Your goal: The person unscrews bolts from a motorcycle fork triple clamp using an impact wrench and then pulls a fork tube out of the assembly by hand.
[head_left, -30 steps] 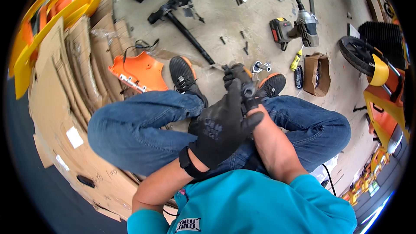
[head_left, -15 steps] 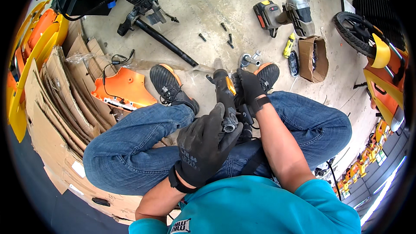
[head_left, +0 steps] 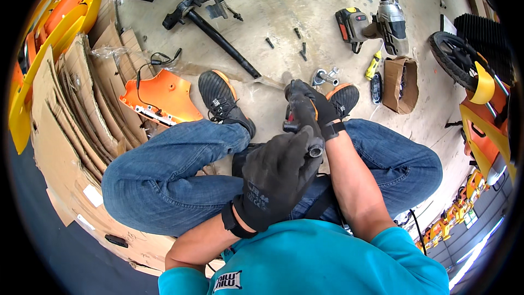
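Observation:
Between my knees I hold a dark, long part [head_left: 315, 151] with a hollow round end, an orange patch and a red-and-black bit at its side; its exact kind I cannot make out. My right hand [head_left: 312, 101], in a black glove, is closed round its far portion. My left hand [head_left: 281, 172], gloved too, grips the near end, with the hollow end showing beside the fingers. Past the right hand, a silver metal fitting [head_left: 326, 77] lies on the floor by my right shoe.
Several black bolts [head_left: 303, 52] lie ahead. A cordless impact wrench [head_left: 382, 27], a yellow-handled tool [head_left: 373, 64] and an open cardboard box [head_left: 401, 84] are on the right. Leftward are an orange shell [head_left: 161, 98], stacked cardboard [head_left: 71, 109] and a black tube [head_left: 224, 43] on a shock-absorber assembly.
The long part has turned in my hands and its near end has swung right. My right hand now covers its far end; my left hand has moved right. The view has shifted slightly.

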Motion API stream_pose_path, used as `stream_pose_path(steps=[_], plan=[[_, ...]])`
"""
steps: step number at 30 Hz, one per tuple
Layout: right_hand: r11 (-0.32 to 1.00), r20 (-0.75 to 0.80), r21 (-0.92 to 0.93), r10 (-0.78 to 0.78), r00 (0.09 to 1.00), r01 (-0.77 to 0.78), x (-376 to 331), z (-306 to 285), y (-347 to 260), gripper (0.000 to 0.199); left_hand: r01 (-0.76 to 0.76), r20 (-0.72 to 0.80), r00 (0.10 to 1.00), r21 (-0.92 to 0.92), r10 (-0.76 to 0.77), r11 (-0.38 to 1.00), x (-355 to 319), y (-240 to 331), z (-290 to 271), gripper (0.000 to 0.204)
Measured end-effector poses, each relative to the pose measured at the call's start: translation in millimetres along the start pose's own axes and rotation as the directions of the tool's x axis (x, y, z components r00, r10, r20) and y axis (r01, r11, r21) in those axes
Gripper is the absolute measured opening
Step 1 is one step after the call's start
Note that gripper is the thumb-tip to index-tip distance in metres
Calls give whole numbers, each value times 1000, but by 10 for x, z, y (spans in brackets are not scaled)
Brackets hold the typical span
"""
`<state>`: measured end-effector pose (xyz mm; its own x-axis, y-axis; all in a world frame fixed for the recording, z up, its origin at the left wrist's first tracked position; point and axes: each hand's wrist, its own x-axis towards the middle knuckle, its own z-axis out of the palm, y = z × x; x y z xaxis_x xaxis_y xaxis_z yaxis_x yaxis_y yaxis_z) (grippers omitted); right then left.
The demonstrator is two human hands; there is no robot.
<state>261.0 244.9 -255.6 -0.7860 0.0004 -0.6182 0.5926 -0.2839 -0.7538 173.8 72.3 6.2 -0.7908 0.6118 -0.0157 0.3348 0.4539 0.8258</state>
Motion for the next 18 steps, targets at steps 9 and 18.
stream_pose_path(steps=[9,18], plan=[[946,-22,-256,-211,977,198,42,32,-54,66,154,-135,971,-275,-197,949,57,-104,54,41],[873,50,-459,-156,986,161,-56,41,-156,40,305,-41,919,-552,-391,776,28,-71,76,37]])
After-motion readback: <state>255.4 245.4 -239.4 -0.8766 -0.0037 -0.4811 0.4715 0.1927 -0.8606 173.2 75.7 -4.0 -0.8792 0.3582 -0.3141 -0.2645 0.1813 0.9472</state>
